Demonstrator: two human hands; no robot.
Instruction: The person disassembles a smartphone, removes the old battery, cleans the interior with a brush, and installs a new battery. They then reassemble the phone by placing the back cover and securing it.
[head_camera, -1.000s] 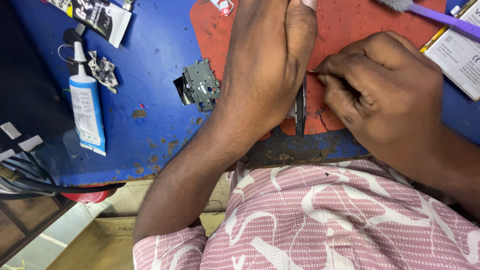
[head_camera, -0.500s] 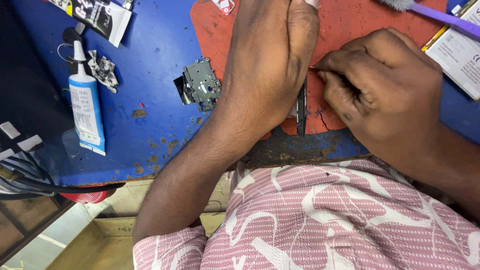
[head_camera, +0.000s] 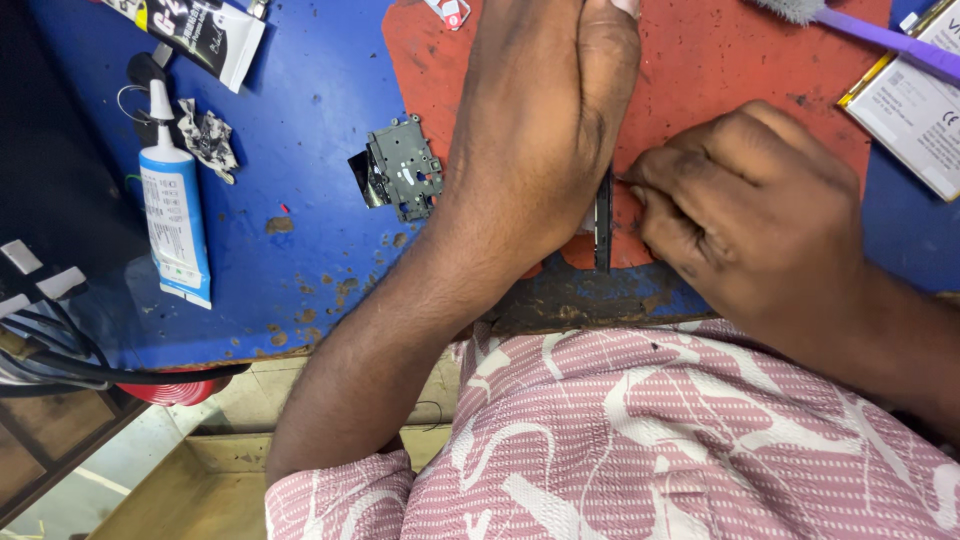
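Hands over red mat (head_camera: 720, 70): left hand (head_camera: 540, 130) flat, pinning thin dark device (head_camera: 602, 225) on edge for steadiness, right hand (head_camera: 745, 215) curled tight at its side, pinching something unseen; circuit module (head_camera: 400, 170) set aside.

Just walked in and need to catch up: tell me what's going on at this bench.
A person in a pink patterned shirt works at a blue table over a red mat. The left hand presses down on a thin dark device, seen edge-on, while the right hand pinches at its edge; any tool there is hidden. A small metal circuit part and a white glue tube lie to the left, untouched.
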